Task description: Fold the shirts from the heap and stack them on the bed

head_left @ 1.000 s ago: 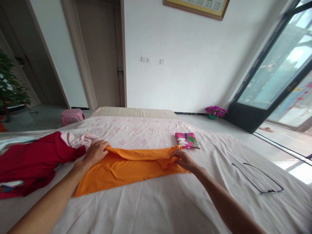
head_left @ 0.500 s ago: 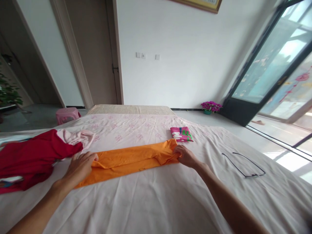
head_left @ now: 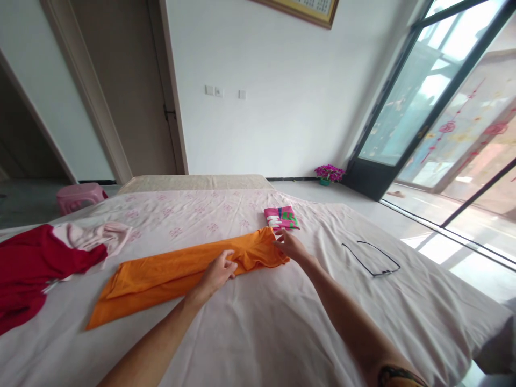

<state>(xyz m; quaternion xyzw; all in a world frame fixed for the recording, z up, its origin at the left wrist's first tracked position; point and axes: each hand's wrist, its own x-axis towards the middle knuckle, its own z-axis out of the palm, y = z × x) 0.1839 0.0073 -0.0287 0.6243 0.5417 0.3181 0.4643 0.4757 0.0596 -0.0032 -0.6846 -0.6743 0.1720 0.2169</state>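
Pale bed sheet (head_left: 258, 333) with a faint pink floral print toward its far side, spread beneath all the cloths. On it, left of centre and reaching to the middle, lies an orange garment (head_left: 161, 269) of thin, knit-like fabric, doubled into a long strip that slants from near left to far right. It is judged light, soft and limp, neither fragile nor very slippery; its layers would slide apart or sag if gripped singly. The best holds appear to be the two short ends, with all layers taken together; the right end is rumpled and would need smoothing. At far left, a heaped red garment (head_left: 24, 269) of soft cloth lies apart from it.

The left hand (head_left: 216, 273) reaches in from the near side, low over the right half of the strip, its fingers loosely bent and parted, gripping nothing; whether the tips touch the cloth cannot be told. The right hand (head_left: 292, 246) comes from near right, wrist angled inward, fingers curled at the strip's right end; a pinch there cannot be confirmed. Just beyond it sits a folded pink printed cloth (head_left: 278, 217); farther right, thin dark-framed eyeglasses (head_left: 387, 272) rest with temples open.
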